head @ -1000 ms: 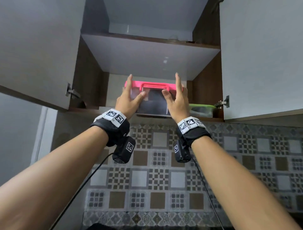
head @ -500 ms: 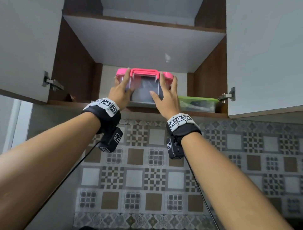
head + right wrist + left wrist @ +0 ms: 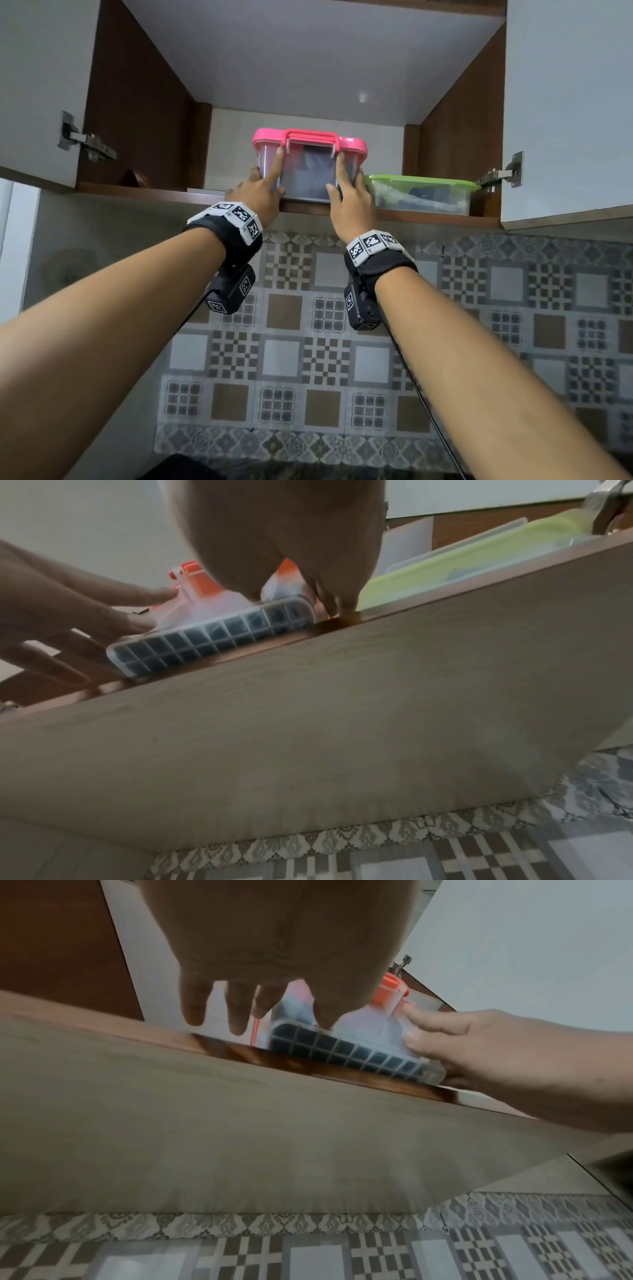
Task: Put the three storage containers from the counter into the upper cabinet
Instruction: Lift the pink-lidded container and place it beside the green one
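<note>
A clear container with a pink lid and handle (image 3: 308, 174) stands on the lower shelf (image 3: 137, 192) of the open upper cabinet, its base slightly over the front edge. My left hand (image 3: 263, 192) presses its front left with straight fingers, index pointing up. My right hand (image 3: 349, 202) presses the front right corner the same way. The wrist views show the container's gridded base (image 3: 356, 1047) (image 3: 212, 639) at the shelf lip. A flat container with a green lid (image 3: 421, 193) (image 3: 462, 564) sits right beside it on the same shelf.
Both cabinet doors (image 3: 37, 85) (image 3: 568, 102) stand wide open on either side. A small dark reddish object (image 3: 132, 178) lies at the shelf's left end. An upper shelf board (image 3: 308, 61) roofs the compartment. A patterned tile backsplash (image 3: 325, 342) runs below.
The pink-lidded container has slid further back onto the shelf with both hands following it forward. My fingers have dropped from its lid to its front face.
</note>
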